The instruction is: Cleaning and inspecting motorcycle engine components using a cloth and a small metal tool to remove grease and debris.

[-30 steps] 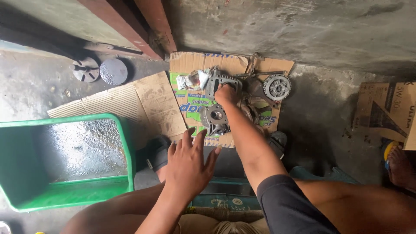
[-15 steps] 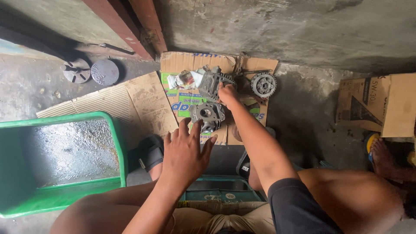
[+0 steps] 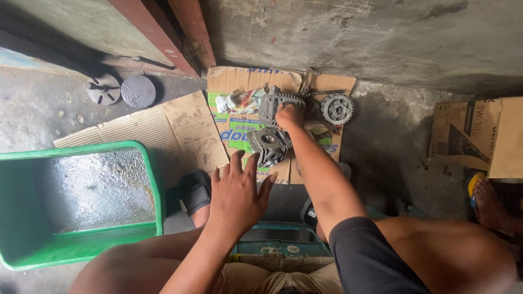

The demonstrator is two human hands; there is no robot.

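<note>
My right hand [image 3: 289, 116] reaches forward and grips a grey finned engine part [image 3: 272, 103] lying on flattened cardboard [image 3: 229, 87]. Just nearer me on the same cardboard sits a second grey metal engine casting [image 3: 268, 146] with a round bore. My left hand [image 3: 238, 190] hovers with fingers spread, palm down, just short of that second casting and holding nothing. A crumpled rag [image 3: 238, 101] lies left of the gripped part. A round toothed clutch part [image 3: 336, 108] rests to the right.
A green plastic tub [image 3: 155, 185] with oily liquid stands at left. Two round metal discs [image 3: 121, 90] lie by the wall. A cardboard box [image 3: 479, 136] sits at right, near another person's foot [image 3: 493, 204]. My sandalled foot [image 3: 194, 191] is below the cardboard.
The view has shifted slightly; my right hand stays on the finned part and my left hand stays spread above the cardboard's near edge.
</note>
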